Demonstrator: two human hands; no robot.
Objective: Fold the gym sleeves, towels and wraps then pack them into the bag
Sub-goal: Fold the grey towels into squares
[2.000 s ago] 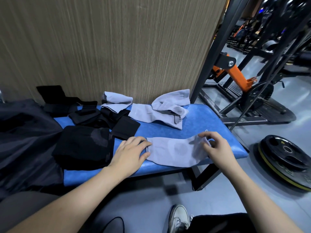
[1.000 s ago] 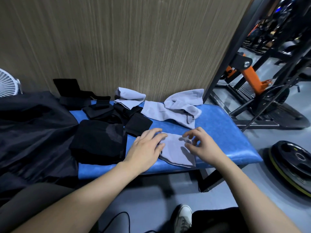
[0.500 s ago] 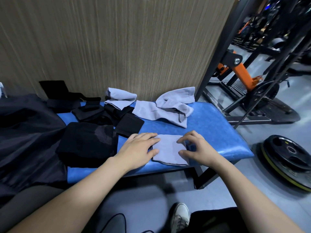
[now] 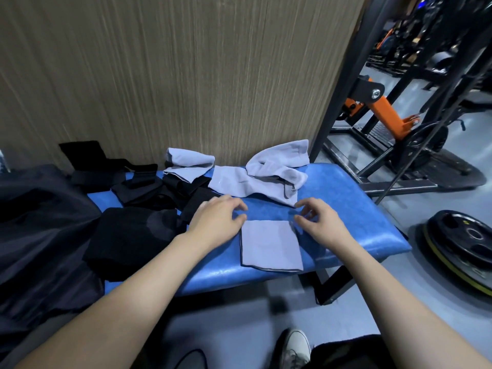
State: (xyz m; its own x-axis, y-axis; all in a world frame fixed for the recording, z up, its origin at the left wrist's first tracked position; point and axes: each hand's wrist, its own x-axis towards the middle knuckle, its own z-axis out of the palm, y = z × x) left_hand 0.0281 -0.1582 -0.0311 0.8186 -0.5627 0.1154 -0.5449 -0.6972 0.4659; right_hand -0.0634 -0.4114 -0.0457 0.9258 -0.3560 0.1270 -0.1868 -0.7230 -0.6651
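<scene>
Grey cloth, folded into a neat square [image 4: 270, 245] with a dark edge trim, lies flat near the front edge of the blue bench [image 4: 354, 206] and carries no readable writing; no brand or label can be made out on anything here. Your left hand [image 4: 217, 222] hovers just beside the square's upper left corner with fingers loosely curled, holding nothing. Your right hand [image 4: 318, 222] sits just beside the upper right corner, fingers relaxed and slightly spread, also holding nothing; whether either hand touches the cloth cannot be told. Behind your hands, 2 unfolded grey sleeves [image 4: 255, 179] lie crumpled across the bench against the wood-grain wall, and another grey piece [image 4: 189, 165] rests to their left on a heap of black wraps [image 4: 149, 187]. A folded black item [image 4: 130, 241] sits beside your left wrist. Dark fabric, possibly the bag [image 4: 34, 235], fills the left side. Weight plates [image 4: 463, 243] lie on the floor at right.
</scene>
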